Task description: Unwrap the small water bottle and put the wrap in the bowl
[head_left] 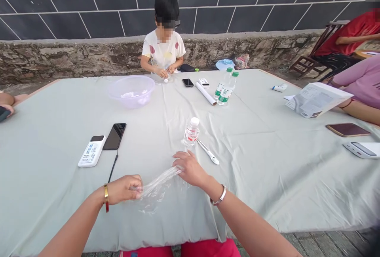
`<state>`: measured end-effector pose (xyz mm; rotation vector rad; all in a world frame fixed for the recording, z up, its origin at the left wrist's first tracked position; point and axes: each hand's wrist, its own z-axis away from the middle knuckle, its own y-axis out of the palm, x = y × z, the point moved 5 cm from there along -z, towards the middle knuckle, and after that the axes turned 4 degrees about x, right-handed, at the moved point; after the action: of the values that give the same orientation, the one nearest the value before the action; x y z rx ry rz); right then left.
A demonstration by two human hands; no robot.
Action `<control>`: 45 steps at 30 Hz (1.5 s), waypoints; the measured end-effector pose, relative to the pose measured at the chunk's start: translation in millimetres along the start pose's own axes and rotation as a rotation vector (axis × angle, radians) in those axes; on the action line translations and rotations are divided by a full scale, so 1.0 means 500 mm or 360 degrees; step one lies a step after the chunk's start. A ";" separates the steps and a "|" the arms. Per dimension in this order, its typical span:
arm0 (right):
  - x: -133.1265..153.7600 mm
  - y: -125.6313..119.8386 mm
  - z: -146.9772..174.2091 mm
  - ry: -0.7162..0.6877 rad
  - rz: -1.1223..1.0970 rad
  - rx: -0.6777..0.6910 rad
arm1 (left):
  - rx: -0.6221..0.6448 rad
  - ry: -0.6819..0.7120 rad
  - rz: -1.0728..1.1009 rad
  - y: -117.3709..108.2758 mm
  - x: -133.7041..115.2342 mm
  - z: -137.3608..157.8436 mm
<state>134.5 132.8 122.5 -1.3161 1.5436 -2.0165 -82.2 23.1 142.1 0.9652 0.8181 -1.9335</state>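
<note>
Grey tablecloth (267, 150): both hands' grips (126, 189) (190, 168) pinch clear film (158, 181) near capped bottle (191, 132).

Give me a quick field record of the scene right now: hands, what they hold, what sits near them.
left hand: pinches one end of the clear plastic film
right hand: fingers on the film's other end, stretched between both hands
surface: table under a pale green cloth
nearest: small bottle with white cap, upright; white pen-like tool beside it
left of hands: black phone, white device
far side: clear bowl, a seated person
</note>
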 end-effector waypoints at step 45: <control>-0.391 -0.172 -0.296 0.1329 -0.0575 -0.0999 | -0.1239 0.0001 -0.0067 -0.144 -0.002 -0.153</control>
<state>149.8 391.5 100.6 -1.0046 2.6313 -2.6286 -119.2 118.2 118.4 0.4685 1.4448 -1.4332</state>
